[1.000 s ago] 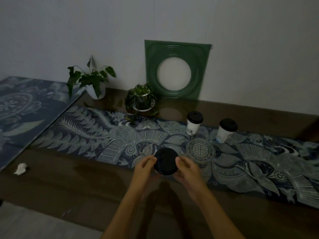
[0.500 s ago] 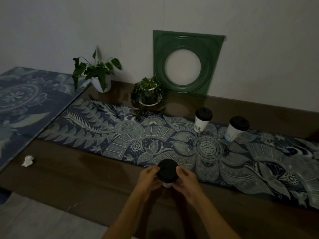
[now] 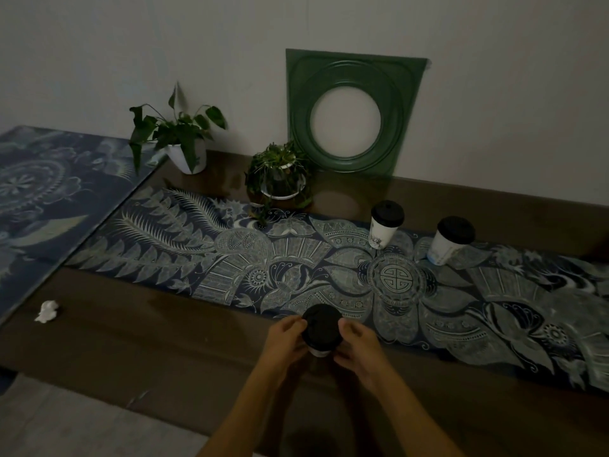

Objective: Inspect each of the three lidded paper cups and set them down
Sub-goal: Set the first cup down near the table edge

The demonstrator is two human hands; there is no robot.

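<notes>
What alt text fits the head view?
Both hands, left hand and right hand, grip a black-lidded paper cup over the dark table. Two more lidded cups stand on the patterned runner.

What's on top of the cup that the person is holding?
A black lid caps the held cup, gripped between the left hand and right hand. The lid hides whatever is inside.
</notes>
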